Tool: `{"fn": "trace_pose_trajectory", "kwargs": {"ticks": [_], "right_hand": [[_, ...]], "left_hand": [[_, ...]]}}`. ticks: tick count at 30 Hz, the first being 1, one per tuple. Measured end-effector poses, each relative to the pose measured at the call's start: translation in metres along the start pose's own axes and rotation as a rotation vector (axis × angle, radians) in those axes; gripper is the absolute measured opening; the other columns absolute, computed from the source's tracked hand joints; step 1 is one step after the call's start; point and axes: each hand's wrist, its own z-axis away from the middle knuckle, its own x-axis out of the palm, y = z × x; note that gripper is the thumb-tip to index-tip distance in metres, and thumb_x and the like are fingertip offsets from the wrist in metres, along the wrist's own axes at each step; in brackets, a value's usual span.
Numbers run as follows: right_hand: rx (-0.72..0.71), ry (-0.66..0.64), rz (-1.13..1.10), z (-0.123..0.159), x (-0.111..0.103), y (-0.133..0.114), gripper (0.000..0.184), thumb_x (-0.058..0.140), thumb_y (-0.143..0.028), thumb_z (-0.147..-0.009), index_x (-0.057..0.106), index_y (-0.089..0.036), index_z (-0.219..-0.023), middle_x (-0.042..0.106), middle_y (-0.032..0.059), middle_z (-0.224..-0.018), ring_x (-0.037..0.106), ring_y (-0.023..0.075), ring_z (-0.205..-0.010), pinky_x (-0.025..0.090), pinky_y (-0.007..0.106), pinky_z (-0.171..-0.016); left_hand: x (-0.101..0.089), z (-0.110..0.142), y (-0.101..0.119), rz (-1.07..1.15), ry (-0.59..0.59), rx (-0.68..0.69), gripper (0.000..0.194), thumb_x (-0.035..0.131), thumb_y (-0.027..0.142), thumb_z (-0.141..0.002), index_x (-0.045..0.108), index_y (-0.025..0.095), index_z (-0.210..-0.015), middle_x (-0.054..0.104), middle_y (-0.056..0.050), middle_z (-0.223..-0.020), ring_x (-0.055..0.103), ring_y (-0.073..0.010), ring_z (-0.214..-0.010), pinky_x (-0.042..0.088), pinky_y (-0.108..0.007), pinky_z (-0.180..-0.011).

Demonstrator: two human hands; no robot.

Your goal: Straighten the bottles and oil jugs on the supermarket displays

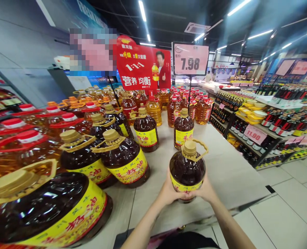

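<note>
A big jug of dark cooking oil (187, 168), with a tan cap, a tan carry handle and a yellow label, stands near the front of a pale display table (228, 173). My left hand (169, 192) is wrapped round its lower left side. Pressed against the lower right side is my right hand (206, 190). Both hands grip the jug from below the label. More dark jugs of the same kind stand to the left (123, 159) and behind (183, 128).
Red-capped golden oil jugs (26, 138) crowd the table's left side and back. A 7.98 price sign (190, 59) and a red promotional board (138, 65) rise above them. Shelves of dark bottles (272, 124) line the right, across a tiled aisle (293, 207).
</note>
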Motion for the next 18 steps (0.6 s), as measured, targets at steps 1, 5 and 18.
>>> {"fn": "trace_pose_trajectory", "kwargs": {"ticks": [1,5,18], "right_hand": [[-0.007,0.002,0.037,-0.001,-0.002,0.001,0.139,0.099,-0.049,-0.046,0.016,-0.022,-0.154,0.037,0.0203,-0.154,0.042,0.0349,-0.141,0.03,0.053,-0.121],[-0.056,0.025,0.134,-0.016,-0.015,0.012,0.131,0.097,-0.049,-0.046,0.023,-0.02,-0.15,0.041,0.0197,-0.149,0.045,0.0354,-0.137,0.034,0.052,-0.119],[-0.152,0.016,0.176,-0.11,-0.046,0.055,0.124,0.093,-0.058,-0.05,0.03,-0.017,-0.149,0.05,0.0211,-0.142,0.054,0.0386,-0.128,0.043,0.056,-0.112]], "left_hand": [[0.001,-0.001,-0.001,0.003,0.003,0.002,0.137,0.094,0.04,-0.055,0.003,0.021,-0.156,0.035,-0.02,-0.154,0.044,-0.0329,-0.139,0.032,-0.05,-0.119],[0.005,-0.015,-0.006,-0.008,0.022,0.008,0.135,0.094,0.04,-0.055,0.005,0.021,-0.155,0.036,-0.02,-0.152,0.044,-0.0321,-0.138,0.032,-0.049,-0.12],[0.015,-0.104,-0.047,0.04,0.15,0.099,0.136,0.097,0.037,-0.048,0.017,0.02,-0.157,0.041,-0.018,-0.148,0.044,-0.0337,-0.138,0.032,-0.052,-0.12]]}}
